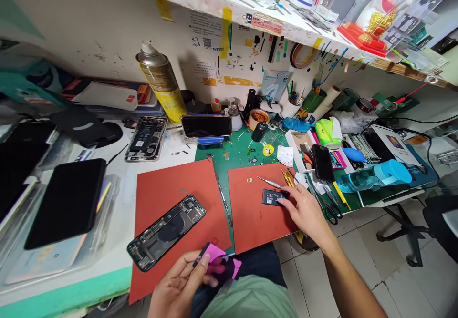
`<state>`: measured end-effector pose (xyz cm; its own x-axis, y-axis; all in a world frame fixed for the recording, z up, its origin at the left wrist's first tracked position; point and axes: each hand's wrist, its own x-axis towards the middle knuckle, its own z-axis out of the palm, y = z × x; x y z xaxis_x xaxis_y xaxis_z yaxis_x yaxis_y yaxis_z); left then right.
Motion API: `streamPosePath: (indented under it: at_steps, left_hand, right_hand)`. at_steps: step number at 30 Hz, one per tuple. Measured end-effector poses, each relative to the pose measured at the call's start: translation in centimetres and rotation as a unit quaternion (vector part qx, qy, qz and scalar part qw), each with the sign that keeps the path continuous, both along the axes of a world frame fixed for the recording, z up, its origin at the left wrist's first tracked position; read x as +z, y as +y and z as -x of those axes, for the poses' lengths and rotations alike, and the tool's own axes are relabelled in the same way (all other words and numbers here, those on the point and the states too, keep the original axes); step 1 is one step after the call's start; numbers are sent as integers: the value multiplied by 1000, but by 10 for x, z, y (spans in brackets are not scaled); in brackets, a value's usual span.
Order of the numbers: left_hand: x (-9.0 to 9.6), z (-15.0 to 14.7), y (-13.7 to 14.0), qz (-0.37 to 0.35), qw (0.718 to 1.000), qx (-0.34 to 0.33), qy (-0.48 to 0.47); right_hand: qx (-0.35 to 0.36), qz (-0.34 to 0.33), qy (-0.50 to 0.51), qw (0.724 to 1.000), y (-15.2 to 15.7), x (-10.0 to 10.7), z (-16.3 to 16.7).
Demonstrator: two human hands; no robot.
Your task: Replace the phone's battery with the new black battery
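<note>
A cluttered workbench [123,184] stretches beneath a taped shelf [200,8], with a left red mat [161,184] and a right red mat [250,232] laid before a seated person. A yellow spray can [157,79] leans at the back. On the left red mat lies an uncovered phone [166,232], set at a slant, its inner parts exposed. Such a frame would likely be stiff and light, though the bare parts look fragile and best left alone; the long outer edges offer the safer hold.

At right, the person's right hand [307,208] pinches the near end of a black battery [270,197] between thumb and fingers, over the right red mat; whether the battery touches the mat cannot be told. It should handle as a light, smooth slab, easily harmed by bending, so a flat grip by the edges seems wisest.

Lower down, in front of the lap, the left hand [179,284] grips a pink-faced piece [211,251], thumb against fingers. Dark on one side, it is probably light, its pink film soft and perhaps slippery; the dark edge looks the firmer hold. Smallest of all, a pale square [249,180] lies near the right mat's far edge.
</note>
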<state>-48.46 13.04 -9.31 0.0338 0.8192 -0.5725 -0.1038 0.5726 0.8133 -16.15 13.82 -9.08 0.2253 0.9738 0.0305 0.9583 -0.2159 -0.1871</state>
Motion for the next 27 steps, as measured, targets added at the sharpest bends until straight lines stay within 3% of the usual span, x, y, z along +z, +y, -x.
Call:
streamPosePath:
  at_steps: [7, 14, 17, 20, 23, 27]
  left_hand:
    - [6, -6, 9, 17, 995, 40, -91]
    - [1, -6, 9, 14, 990, 49, -130]
    - [1, -2, 10, 11, 989, 60, -134]
    - [2, 4, 10, 8, 990, 64, -124]
    - [2, 10, 8, 8, 992, 64, -108]
    - [-1, 17, 3, 14, 993, 74, -88]
  right_hand:
    - [32, 33, 35, 998, -4, -10, -8]
    - [71, -32, 165, 983, -16, -4, -6]
    - [116, -125, 169, 971, -33, -7, 16]
    - [212, -222, 145, 941, -51, -25, 35]
    - [245, -223, 122, 936, -68, -39, 43]
    - [203, -196, 95, 955, -81, -33, 56]
